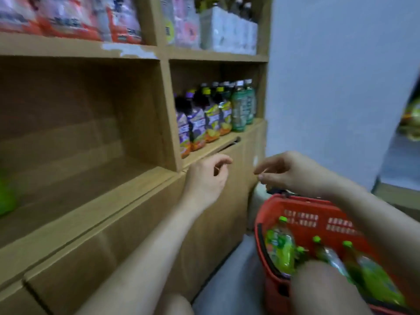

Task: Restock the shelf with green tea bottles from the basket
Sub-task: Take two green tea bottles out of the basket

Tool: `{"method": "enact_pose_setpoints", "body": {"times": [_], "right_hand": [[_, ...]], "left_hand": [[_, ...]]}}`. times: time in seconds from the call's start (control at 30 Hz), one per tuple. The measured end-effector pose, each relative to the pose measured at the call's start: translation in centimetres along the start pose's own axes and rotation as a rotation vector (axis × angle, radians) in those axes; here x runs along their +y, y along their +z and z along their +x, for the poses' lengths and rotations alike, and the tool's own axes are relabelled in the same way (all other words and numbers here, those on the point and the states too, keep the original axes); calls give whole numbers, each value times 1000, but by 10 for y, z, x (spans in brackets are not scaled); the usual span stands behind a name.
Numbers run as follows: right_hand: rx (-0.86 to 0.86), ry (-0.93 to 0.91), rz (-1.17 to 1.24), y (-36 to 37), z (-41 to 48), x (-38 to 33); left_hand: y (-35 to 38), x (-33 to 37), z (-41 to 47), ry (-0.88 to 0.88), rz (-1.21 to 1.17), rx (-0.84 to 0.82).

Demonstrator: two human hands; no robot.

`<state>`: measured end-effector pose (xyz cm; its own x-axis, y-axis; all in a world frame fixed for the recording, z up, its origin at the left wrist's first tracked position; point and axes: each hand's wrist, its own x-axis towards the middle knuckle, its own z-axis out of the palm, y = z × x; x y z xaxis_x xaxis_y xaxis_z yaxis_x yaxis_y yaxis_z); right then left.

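A red plastic basket (302,206) stands on the floor at the lower right, holding several green tea bottles (280,248) with bright green caps. My left hand (205,178) hovers in front of the wooden cabinet, fingers loosely curled, holding nothing. My right hand (288,172) hangs above the basket's far rim, fingers relaxed and empty. A wide shelf compartment (91,178) lies to the left, with a blurred green thing (6,198) at its far left edge. My knee (325,289) hides part of the basket.
The right compartment holds several purple and yellow juice bottles (200,123) and green-labelled bottles (242,108). Orange packets (68,19) and a white box of bottles (227,32) sit on the top shelf. A pale wall (341,87) rises at the right; grey floor (229,280) lies below.
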<state>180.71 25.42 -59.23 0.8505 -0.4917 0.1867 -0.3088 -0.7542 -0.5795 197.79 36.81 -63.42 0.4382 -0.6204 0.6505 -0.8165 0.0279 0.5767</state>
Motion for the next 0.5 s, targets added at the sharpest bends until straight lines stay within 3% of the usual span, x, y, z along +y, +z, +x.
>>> {"method": "enact_pose_setpoints", "body": {"times": [0.23, 0.4, 0.5], "right_hand": [[244, 356, 91, -38, -74, 107], [295, 544, 207, -26, -112, 198], [276, 692, 264, -13, -128, 264]], "left_hand": [[137, 17, 3, -62, -219, -338], [232, 31, -11, -140, -229, -577], [294, 34, -24, -182, -196, -811]]}}
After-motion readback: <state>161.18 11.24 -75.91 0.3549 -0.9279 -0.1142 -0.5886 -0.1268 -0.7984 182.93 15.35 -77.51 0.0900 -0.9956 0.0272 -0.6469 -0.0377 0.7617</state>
